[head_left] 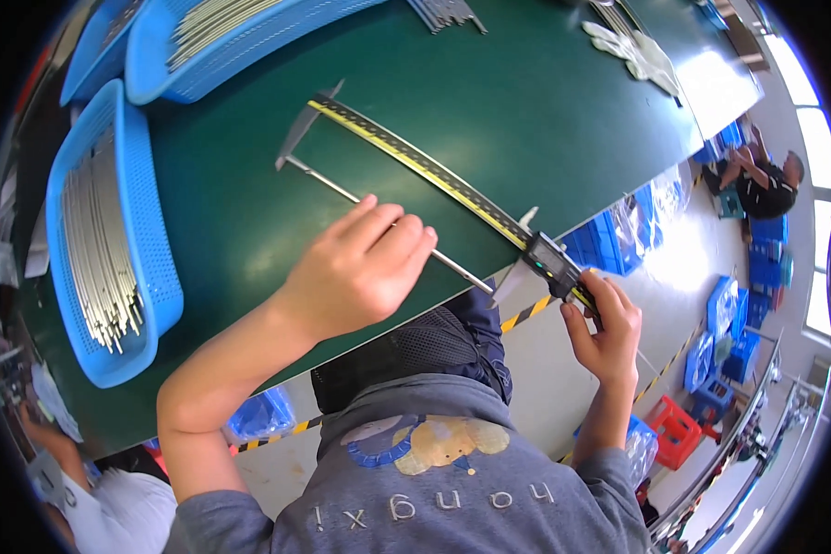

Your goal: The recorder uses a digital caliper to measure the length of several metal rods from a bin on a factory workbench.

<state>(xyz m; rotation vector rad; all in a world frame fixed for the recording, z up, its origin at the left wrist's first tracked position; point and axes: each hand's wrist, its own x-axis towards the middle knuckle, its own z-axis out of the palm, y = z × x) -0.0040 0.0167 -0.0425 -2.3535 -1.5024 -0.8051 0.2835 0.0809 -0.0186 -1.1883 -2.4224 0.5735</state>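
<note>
Head view: green table [226, 185], windows [816, 148] beyond; left grip [355, 268] clamps rod [460, 269], right grip [609, 330] caliper [425, 169].

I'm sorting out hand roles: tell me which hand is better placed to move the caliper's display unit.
Probably the right hand: it grips the caliper beside the display unit, while the left hand holds the thin metal rod.

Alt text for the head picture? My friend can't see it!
A person's left hand holds a thin metal rod between the jaws of a caliper, gripped by the right hand at its display end. Blue baskets of rods stand on a green table, at left.
</note>
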